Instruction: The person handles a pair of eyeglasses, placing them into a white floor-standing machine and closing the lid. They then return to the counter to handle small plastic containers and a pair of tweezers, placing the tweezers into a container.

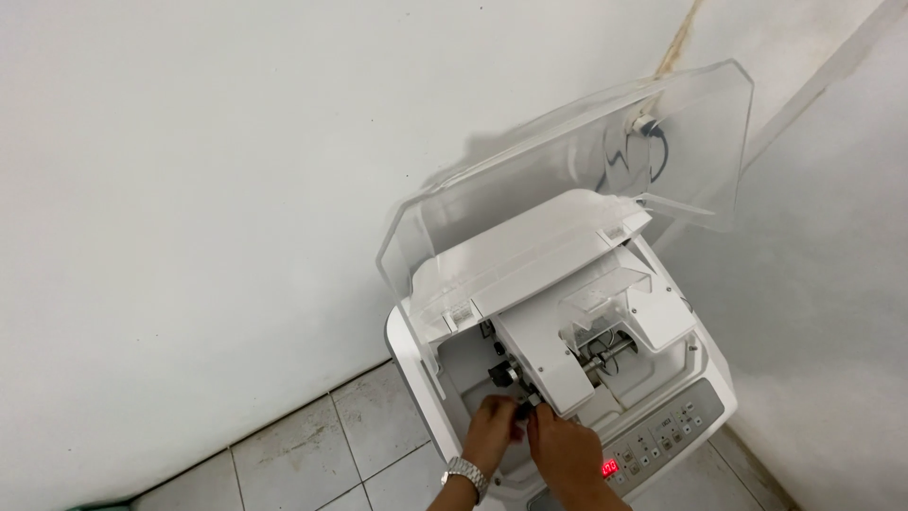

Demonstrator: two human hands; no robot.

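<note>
With the clear lid (605,142) tipped up and back toward the far wall (189,170), the white machine (567,322) stands open in the room corner. Both hands work inside its near-left bay. Left hand (492,431), steel wristwatch (465,475) on the wrist, has fingers curled in toward a small dark part (523,409) at the near end of the white carriage block (549,364); looks pinched on it, though the part is too small to tell what it is. Right hand (565,447) sits just beside the left, touching it, fingertips closed onto the same dark part from the right. Part sits low in the bay, left of the metal shaft (610,352) and just left of the control panel (662,435). Panel runs along the near-right edge, grey buttons, red lit display (610,467) just right of the right hand. Tiled floor (312,445) shows near left of the machine. Stained seam runs up the wall corner behind the lid.
</note>
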